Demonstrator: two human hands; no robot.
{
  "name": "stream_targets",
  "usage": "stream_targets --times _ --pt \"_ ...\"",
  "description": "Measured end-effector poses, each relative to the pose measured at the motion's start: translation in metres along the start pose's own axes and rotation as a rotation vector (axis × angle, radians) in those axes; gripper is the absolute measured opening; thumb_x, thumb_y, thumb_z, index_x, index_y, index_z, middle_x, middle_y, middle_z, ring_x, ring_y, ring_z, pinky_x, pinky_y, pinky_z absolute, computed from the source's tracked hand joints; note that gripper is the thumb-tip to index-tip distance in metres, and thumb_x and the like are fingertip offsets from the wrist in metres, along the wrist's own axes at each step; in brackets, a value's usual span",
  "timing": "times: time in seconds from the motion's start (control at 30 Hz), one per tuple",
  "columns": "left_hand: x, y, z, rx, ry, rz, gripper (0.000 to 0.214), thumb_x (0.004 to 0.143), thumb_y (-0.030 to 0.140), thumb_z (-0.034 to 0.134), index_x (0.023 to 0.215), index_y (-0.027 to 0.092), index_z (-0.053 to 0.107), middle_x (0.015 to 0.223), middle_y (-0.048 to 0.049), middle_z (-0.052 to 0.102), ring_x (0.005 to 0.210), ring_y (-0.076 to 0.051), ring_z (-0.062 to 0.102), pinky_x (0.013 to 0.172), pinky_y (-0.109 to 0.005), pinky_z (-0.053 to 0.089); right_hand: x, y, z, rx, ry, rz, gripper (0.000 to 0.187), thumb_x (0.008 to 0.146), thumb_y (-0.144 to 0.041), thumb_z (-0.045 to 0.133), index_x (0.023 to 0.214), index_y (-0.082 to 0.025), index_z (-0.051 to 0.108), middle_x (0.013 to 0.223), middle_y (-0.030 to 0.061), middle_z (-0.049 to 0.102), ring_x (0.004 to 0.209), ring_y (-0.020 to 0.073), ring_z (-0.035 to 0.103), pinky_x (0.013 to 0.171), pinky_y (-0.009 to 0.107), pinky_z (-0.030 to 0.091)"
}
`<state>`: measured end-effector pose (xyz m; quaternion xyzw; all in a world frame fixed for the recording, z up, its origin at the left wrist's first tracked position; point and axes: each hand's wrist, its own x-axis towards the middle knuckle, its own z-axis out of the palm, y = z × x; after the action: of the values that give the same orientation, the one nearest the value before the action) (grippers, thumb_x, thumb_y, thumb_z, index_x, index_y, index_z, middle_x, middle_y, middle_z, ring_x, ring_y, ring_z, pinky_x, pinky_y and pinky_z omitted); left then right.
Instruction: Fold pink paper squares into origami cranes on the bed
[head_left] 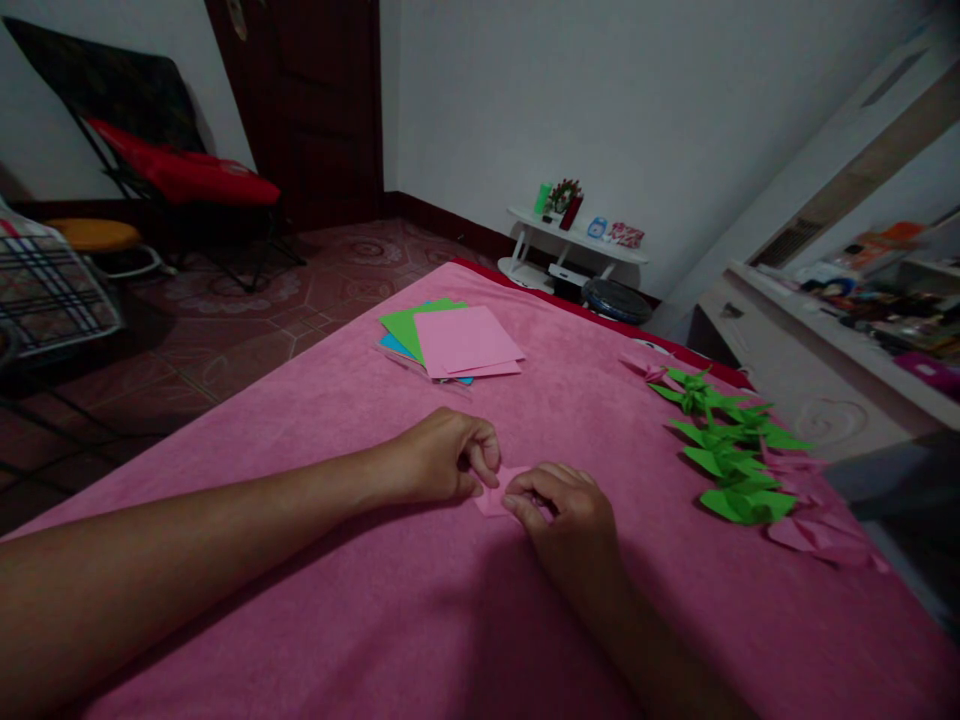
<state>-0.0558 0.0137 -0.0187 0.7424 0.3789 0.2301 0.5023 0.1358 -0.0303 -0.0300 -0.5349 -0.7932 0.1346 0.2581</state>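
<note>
Pink folded paper [495, 502]: flat on the pink cloth [315, 610], between our two hands, both touching it. It lies just right of the left hand [446, 455] and just left of the right hand [574, 515], so neither is clearly nearer. Long axis: can't call it, fingers cover too much of the outline. Right grip is narrow, thumb and forefinger pinching the right edge. Left grip is narrow too, fingertips on the left side; we can't tell if it's pinching or only pressing.

Materials: the piece looks thin, matte, straight-edged. Cloth looks soft, short-napped. Beyond the hands we've got square pink sheets [469, 340] over a green sheet [405, 328], crisp and flat. Off right: green folded shapes [746, 505] and pink folded shapes [814, 535], pointed, layered, leaf-like tips.
</note>
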Motion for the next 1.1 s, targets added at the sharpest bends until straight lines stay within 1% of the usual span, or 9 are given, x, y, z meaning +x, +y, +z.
stream_targets --times 0.17,0.3,0.43,0.5,0.6,0.7,0.8,0.93,1.1 --pt "0.000 -0.005 0.001 -0.021 -0.007 0.019 0.021 0.061 0.001 0.056 0.078 0.014 0.054 0.080 -0.0044 0.071 0.077 -0.016 0.068 0.061 -0.020 0.047 0.000 -0.001 -0.001 -0.027 -0.006 -0.034 0.011 0.072 -0.014 0.069 0.065 -0.021 0.064 0.069 -0.0029 0.064 0.070 0.0151 0.054 0.069 0.029 0.030" --pt "0.000 -0.003 0.001 -0.004 0.002 0.021 0.020 0.061 0.003 0.057 0.078 0.014 0.055 0.078 -0.0044 0.070 0.076 -0.017 0.068 0.059 -0.019 0.046 0.000 -0.002 -0.001 -0.043 -0.010 -0.036 0.012 0.072 -0.013 0.069 0.066 -0.022 0.064 0.070 -0.0034 0.064 0.071 0.0152 0.055 0.069 0.029 0.030" --pt "-0.002 0.002 0.003 0.026 0.019 0.002 0.012 0.066 0.011 0.058 0.077 0.014 0.056 0.071 -0.0030 0.069 0.066 -0.015 0.066 0.054 -0.020 0.044 0.000 -0.002 -0.001 -0.056 -0.019 -0.017 0.011 0.073 -0.014 0.069 0.067 -0.022 0.064 0.071 -0.0032 0.065 0.072 0.0156 0.055 0.070 0.029 0.030" --pt "-0.002 0.004 0.006 0.052 0.045 -0.022 0.010 0.067 0.014 0.060 0.075 0.014 0.056 0.068 -0.0018 0.068 0.060 -0.014 0.064 0.051 -0.019 0.042 0.000 -0.003 -0.001 -0.060 -0.023 -0.010 0.009 0.073 -0.016 0.069 0.068 -0.022 0.064 0.072 -0.0031 0.065 0.073 0.0158 0.055 0.070 0.029 0.030" --pt "-0.002 0.003 0.012 0.106 0.122 -0.022 0.013 0.065 0.018 0.066 0.072 0.015 0.056 0.066 -0.0004 0.066 0.058 -0.012 0.061 0.050 -0.019 0.040 0.000 -0.004 -0.001 -0.065 -0.024 -0.008 0.008 0.073 -0.017 0.070 0.068 -0.022 0.064 0.072 -0.0029 0.066 0.073 0.0159 0.056 0.070 0.029 0.030" --pt "-0.001 -0.001 0.017 0.151 0.173 -0.008 0.013 0.065 0.018 0.067 0.072 0.015 0.057 0.064 0.0010 0.065 0.057 -0.011 0.059 0.050 -0.018 0.038 -0.001 -0.005 -0.001 -0.068 -0.022 -0.011 0.008 0.074 -0.018 0.068 0.068 -0.022 0.065 0.073 -0.0020 0.066 0.073 0.0160 0.056 0.069 0.030 0.030" --pt "-0.001 -0.003 0.019 0.190 0.188 0.014 0.011 0.065 0.016 0.066 0.072 0.016 0.058 0.064 0.0021 0.064 0.056 -0.010 0.058 0.051 -0.018 0.036 -0.002 -0.006 0.000 -0.061 -0.014 -0.008 0.008 0.076 -0.018 0.065 0.068 -0.022 0.065 0.074 -0.0010 0.067 0.074 0.0163 0.056 0.070 0.030 0.031" --pt "-0.002 0.000 0.018 0.241 0.156 0.021 0.011 0.066 0.014 0.064 0.074 0.017 0.057 0.063 0.0028 0.064 0.055 -0.009 0.057 0.051 -0.018 0.035 0.000 0.001 -0.003 0.046 -0.018 0.034 0.006 0.074 -0.019 0.065 0.069 -0.022 0.066 0.073 -0.0008 0.066 0.072 0.0158 0.056 0.070 0.030 0.035" --pt "-0.002 0.004 0.015 0.261 0.120 -0.011 0.012 0.066 0.016 0.065 0.075 0.017 0.057 0.067 0.0019 0.066 0.059 -0.010 0.059 0.054 -0.019 0.036 0.002 0.022 -0.022 0.335 0.029 0.191 0.008 0.073 -0.019 0.059 0.072 -0.017 0.066 0.069 0.0016 0.060 0.063 0.0135 0.052 0.059 0.025 0.040"
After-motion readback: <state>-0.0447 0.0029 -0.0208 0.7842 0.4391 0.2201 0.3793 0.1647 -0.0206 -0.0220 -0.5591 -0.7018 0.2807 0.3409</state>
